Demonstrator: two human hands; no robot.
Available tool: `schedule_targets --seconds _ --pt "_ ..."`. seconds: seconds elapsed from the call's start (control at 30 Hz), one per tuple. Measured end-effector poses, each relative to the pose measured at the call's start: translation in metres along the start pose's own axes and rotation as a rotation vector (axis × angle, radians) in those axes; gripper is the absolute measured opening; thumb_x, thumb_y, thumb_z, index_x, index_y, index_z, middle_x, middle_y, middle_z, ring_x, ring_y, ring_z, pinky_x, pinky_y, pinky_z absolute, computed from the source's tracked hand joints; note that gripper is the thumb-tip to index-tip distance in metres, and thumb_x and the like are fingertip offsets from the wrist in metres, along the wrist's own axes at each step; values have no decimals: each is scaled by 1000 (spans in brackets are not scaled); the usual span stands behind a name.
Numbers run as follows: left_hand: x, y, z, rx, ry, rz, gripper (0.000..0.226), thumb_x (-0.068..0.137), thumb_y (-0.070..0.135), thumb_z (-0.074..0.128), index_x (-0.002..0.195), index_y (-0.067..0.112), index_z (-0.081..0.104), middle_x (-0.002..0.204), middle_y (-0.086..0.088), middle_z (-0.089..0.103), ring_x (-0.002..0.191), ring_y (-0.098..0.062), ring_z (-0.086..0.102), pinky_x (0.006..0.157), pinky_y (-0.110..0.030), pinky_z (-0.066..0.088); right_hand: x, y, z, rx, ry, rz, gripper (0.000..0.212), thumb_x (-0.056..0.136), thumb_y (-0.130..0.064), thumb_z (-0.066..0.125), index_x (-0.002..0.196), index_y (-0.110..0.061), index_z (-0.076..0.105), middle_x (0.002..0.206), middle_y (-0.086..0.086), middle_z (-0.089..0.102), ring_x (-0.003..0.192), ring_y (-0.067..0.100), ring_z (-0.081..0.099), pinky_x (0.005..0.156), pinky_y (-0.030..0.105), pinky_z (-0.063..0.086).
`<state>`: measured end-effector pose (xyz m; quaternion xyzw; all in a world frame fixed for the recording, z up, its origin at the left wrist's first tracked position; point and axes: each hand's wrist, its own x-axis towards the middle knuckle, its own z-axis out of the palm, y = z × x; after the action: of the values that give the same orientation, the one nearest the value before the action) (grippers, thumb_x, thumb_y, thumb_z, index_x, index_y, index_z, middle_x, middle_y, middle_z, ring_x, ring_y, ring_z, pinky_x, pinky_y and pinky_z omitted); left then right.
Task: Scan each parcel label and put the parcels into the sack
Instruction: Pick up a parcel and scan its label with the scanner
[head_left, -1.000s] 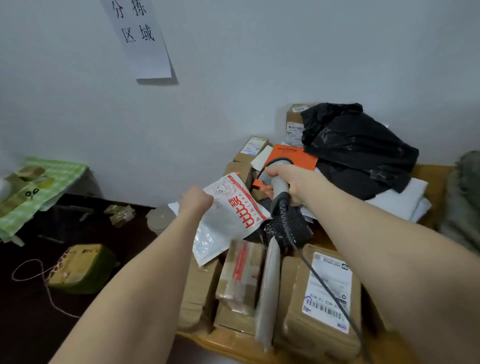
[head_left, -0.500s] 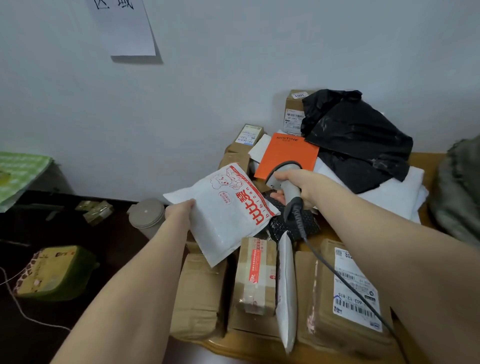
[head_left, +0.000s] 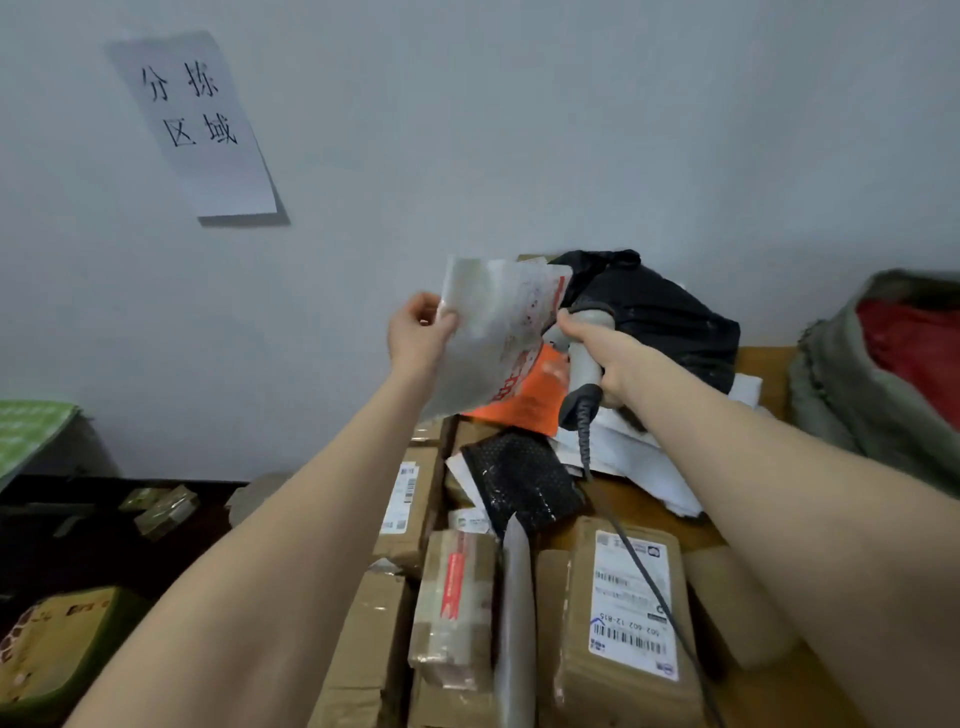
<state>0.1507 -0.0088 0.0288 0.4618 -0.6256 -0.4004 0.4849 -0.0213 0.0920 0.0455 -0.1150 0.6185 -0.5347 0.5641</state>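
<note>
Wall (head_left: 519, 130), pale grey, fills the upper half of the frame, with a paper sign (head_left: 197, 124) bearing four handwritten characters at the upper left. Below it, the wooden desk (head_left: 649, 509) runs from lower centre to the right and is heaped with parcels. At the right edge stands a grey-green sack (head_left: 831, 395), with red showing inside its mouth. A crumpled black plastic bag (head_left: 665, 317) lies at the back of the heap. A taped cardboard parcel (head_left: 628, 613) with a barcode label faces up at lower centre.

The white poly mailer (head_left: 498, 332) with red print is held up at centre frame, above the heap and well apart from the sack; it is blurred. An orange parcel (head_left: 524, 400) lies behind it, a black bubble mailer (head_left: 524, 483) just below. The left grip (head_left: 418, 332) pinches the mailer's left edge. The right grip (head_left: 608, 358) is clamped round the handle of a grey barcode scanner (head_left: 584, 364), whose head sits beside the mailer's right edge; its cable (head_left: 639, 561) trails down over the labelled parcel.
</note>
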Motion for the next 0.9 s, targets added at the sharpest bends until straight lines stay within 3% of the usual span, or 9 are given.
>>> schedule_targets --seconds 0.13,0.23,0.33,0.4,0.47,0.53,0.63,0.77,0.9 --pt "-26 21 63 279 -293 285 16 76 3 69 76 19 64 70 3 56 67 -13 48 57 -19 34 -9 -27 -42 80 56 -83 55 80 -55 73 96 -4 59 81 15 70 51 24 70 57 35 61" --pt "-49 24 103 371 -459 489 11 72 0 75 78 7 70 76 -3 59 71 -15 52 60 -17 34 -10 -28 -70 28 110 -73 34 86 -38 74 90 -5 66 56 7 68 53 20 66 55 28 56" --pt "-62 17 124 434 -610 528 11 73 -1 75 81 4 70 75 1 55 72 -17 52 63 -23 34 3 -22 -93 -90 297 -80 42 86 -12 69 125 -1 56 75 10 70 68 23 62 57 31 52" --pt "-64 17 128 444 -739 423 16 75 9 79 88 8 70 80 1 57 75 -13 52 66 -23 37 13 -16 -105 -148 368 -102 54 83 -6 66 133 2 45 98 15 63 83 28 61 76 39 57" --pt "-65 21 125 340 -882 207 18 80 19 76 97 15 71 90 0 63 81 -9 55 70 -17 42 15 -12 -113 -144 400 -114 46 82 -4 66 124 -1 47 93 13 59 82 28 61 86 40 54" --pt "-60 17 116 204 -796 -9 28 91 30 64 116 17 66 116 1 64 103 -8 57 82 -17 45 16 -9 -121 -72 369 -136 36 83 -3 65 114 -6 49 86 10 58 79 26 61 85 39 53" --pt "-43 -11 97 248 -524 -368 73 86 59 57 142 13 42 143 -5 46 129 -23 45 103 -38 40 15 -9 -132 -5 220 -179 29 85 -1 65 112 -3 54 92 14 63 86 30 65 80 42 56" --pt "-39 -42 82 -39 -553 -890 102 65 73 66 140 8 42 132 -13 57 117 -30 57 96 -44 47 10 -11 -139 18 40 -192 17 86 5 61 100 -5 61 91 17 66 78 30 66 59 36 59" --pt "-40 -38 83 -342 -409 -952 60 75 39 76 124 8 60 106 -11 72 93 -27 69 76 -43 55 13 -9 -137 -130 52 -200 12 86 8 60 89 -4 59 85 15 63 75 28 64 65 39 57"
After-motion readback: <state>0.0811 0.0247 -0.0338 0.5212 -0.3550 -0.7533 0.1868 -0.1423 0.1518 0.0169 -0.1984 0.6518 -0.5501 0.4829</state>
